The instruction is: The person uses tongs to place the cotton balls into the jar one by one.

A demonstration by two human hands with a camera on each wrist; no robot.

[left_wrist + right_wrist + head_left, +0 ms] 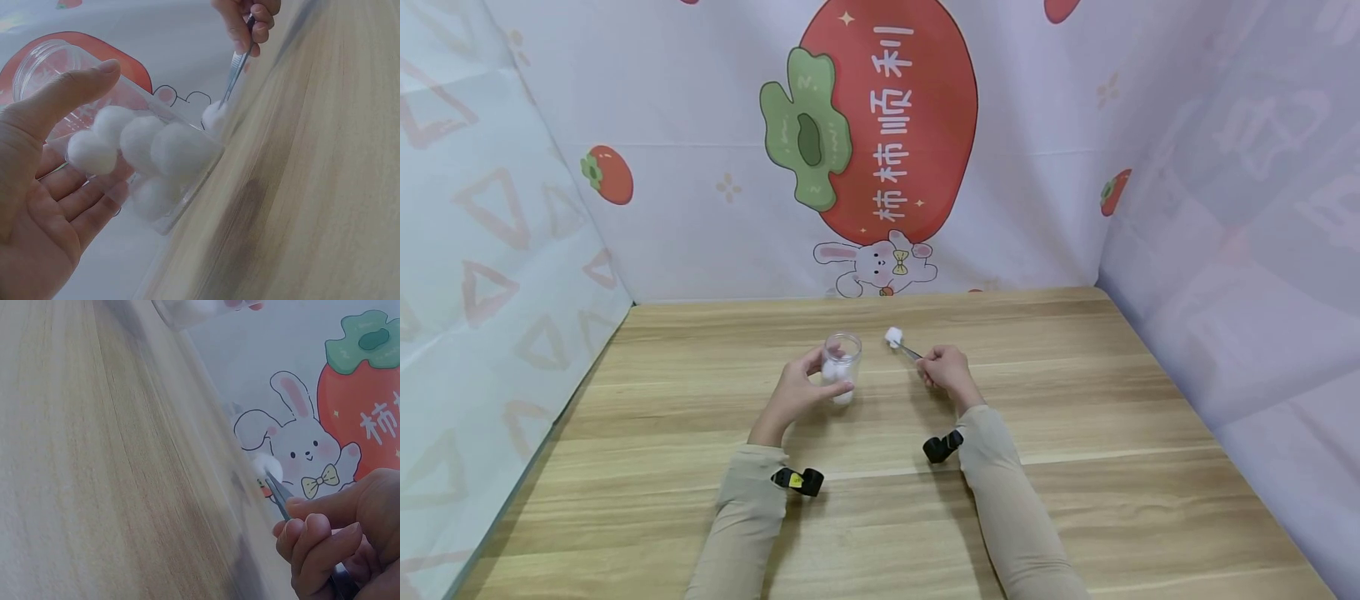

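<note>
My left hand (799, 388) grips a clear jar (843, 342), thumb on one side and fingers on the other. Several white cotton balls (147, 147) sit in its lower part, and its mouth has no lid on it. In my right hand (947, 369) is a pair of metal tweezers (910, 352), pinched between thumb and fingers. The tweezer tips meet a white cotton ball (893, 336) to the right of the jar, low over the table. The right wrist view shows this cotton ball (269, 467) right at the tips.
The wooden table (1112, 467) spreads around both hands. Behind it hangs a backdrop (700, 225) printed with persimmons and a rabbit, and pale cloth sides flank the table. A black wrist camera (942, 447) is strapped at the right sleeve, another camera (801, 481) at the left.
</note>
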